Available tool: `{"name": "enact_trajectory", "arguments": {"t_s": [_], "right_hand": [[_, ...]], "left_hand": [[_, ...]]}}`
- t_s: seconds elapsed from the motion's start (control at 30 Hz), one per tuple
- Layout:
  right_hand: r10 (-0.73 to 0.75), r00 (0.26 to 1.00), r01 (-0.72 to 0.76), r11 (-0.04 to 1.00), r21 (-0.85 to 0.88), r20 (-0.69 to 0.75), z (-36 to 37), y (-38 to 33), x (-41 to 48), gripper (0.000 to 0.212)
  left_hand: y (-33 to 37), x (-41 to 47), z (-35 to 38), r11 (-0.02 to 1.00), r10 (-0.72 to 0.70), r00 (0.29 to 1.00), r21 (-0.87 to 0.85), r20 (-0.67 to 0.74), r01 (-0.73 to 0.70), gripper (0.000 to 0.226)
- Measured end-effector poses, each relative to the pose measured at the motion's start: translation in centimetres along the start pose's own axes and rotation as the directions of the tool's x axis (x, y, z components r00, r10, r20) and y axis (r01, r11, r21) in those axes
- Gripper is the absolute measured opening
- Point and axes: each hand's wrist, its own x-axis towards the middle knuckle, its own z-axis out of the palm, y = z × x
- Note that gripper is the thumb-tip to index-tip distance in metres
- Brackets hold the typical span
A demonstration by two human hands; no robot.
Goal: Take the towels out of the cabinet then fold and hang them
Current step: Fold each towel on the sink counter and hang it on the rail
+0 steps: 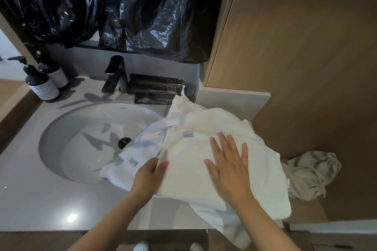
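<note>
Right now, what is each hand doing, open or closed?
Left hand: closed, pinching the edge of the white terry towel.
Right hand: open, pressed flat on that towel.

two towels (204, 159), two pump bottles (43, 85), one faucet (116, 75), two hands (230, 165)

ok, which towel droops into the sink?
The lower towel, with its tag beside the left hand. The upper towel lies under the flat right hand.

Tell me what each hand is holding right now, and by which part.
The left hand pinches the white towel at its hemmed left edge. The right hand holds nothing; it lies flat on top of the towel.
</note>
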Motion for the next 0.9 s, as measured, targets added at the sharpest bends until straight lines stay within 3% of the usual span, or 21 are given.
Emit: {"name": "enact_trajectory", "arguments": {"t_s": [0.23, 0.33, 0.47, 0.7, 0.9], "right_hand": [[0.199, 0.977, -0.186, 0.971, 0.148, -0.081, 1.5, 5.1, -0.8, 0.064], [0.337, 0.941, -0.316, 0.902, 0.293, -0.023, 1.5, 7.3, -2.1, 0.071], [0.408, 0.909, -0.413, 0.843, 0.344, 0.090, 0.0, 8.1, -2.9, 0.077], [0.381, 0.924, -0.311, 0.714, 0.627, 0.024, -4.3, 3.3, -4.7, 0.064], [0.262, 0.965, -0.167, 0.685, 0.709, -0.025, -7.8, 0.0, -5.1, 0.056]], "left_hand": [[-0.6, -0.4, 0.1, 0.998, 0.055, 0.998, 0.021, -0.037, -0.054, 0.039], [-0.5, -0.1, 0.1, 0.998, 0.024, 0.999, 0.066, -0.025, -0.023, 0.045], [0.7, 0.3, -0.8, 0.998, -0.047, 0.999, 0.041, 0.023, 0.046, 0.053], [4.9, -0.5, -3.2, 0.982, 0.050, 0.991, -0.186, 0.124, -0.026, 0.038], [8.7, -1.5, -4.3, 0.917, 0.162, 0.943, -0.397, 0.290, -0.035, 0.021]]}}
